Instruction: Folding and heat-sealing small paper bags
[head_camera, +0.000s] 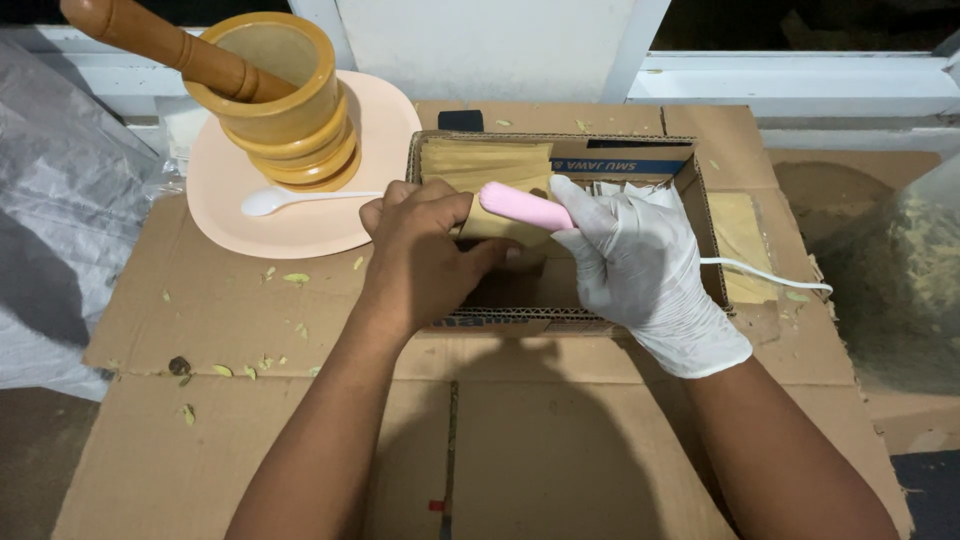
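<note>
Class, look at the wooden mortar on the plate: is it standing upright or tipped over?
Upright. The mortar sits base-down on the peach plate, mouth facing up, with the pestle leaning inside.

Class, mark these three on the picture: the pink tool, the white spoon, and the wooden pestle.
pink tool (525, 207), head view, on its rounded pink body left of the gloved right hand.
white spoon (265, 202), head view, on its bowl, over the plate.
wooden pestle (160, 40), head view, on its handle.
</note>
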